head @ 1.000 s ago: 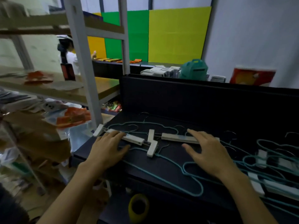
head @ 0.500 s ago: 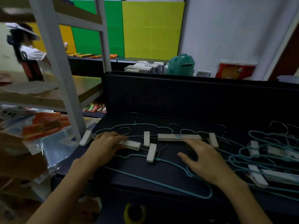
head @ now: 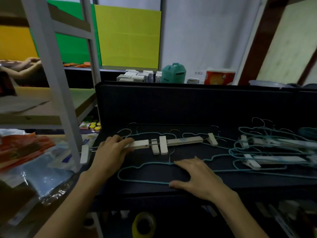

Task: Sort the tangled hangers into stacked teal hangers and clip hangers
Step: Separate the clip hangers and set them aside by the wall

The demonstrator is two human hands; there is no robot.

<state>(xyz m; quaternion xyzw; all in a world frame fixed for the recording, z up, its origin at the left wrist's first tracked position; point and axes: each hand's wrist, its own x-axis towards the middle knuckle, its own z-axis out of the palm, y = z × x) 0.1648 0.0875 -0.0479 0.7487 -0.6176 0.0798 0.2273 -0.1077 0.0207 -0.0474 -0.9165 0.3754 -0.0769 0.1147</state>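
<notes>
Lying left-right: clip hanger (head: 184, 141) under flat left hand (head: 112, 152); flat right hand (head: 199, 176) on teal hanger (head: 145, 172).

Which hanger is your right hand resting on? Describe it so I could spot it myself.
Start at the black table and go to its near edge in the middle. There the right hand lies flat on a teal hanger. Unlike the clip hangers behind it and the tangled pile on the right, it lies alone and has no clips.

Tangled hangers (head: 277, 152) blur toward the right edge, which cuts them off. Left hand (head: 111, 152) hides part of a clip hanger (head: 139, 144).
</notes>
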